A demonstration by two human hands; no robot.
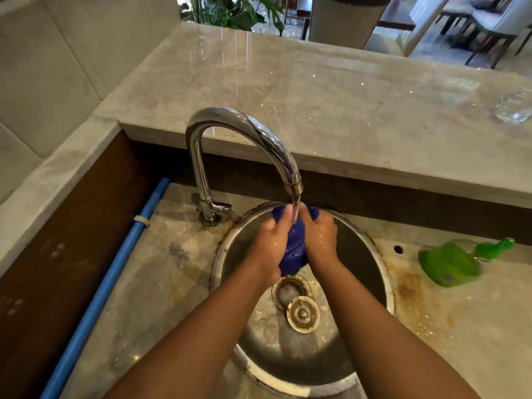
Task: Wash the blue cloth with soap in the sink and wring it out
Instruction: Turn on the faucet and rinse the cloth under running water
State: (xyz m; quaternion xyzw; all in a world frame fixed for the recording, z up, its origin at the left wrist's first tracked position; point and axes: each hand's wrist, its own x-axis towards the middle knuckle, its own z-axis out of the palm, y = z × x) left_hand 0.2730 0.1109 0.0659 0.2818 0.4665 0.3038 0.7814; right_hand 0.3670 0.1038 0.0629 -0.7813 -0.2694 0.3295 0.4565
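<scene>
Forearms reach in from the bottom edge, 2 of them, meeting over the middle of the sink (363,272). Between them the blue cloth (294,250) is bunched into a wad right under the water stream (296,207) from the chrome tap (244,125), held up off the bottom of the bowl. Grip-wise, the left hand (270,240) has its fingers curled round the left side of the wad and the right hand (320,234) is curled round the right side, both pinching near the top where the water hits.

My read: it's soaked, so floppy, heavier than it looks, maybe a bit slick, though I can't make out any suds. Nothing fragile, so squeeze hard. For wringing I'd take 1 end in each fist and twist opposite ways.

Below the cloth sits the open drain (290,289) with its strainer plug (302,313) lying just beside it. Out right on the wet tabletop (460,326), a green bottle (452,263), probably the soap, lies on its side, well apart from the hands.
</scene>
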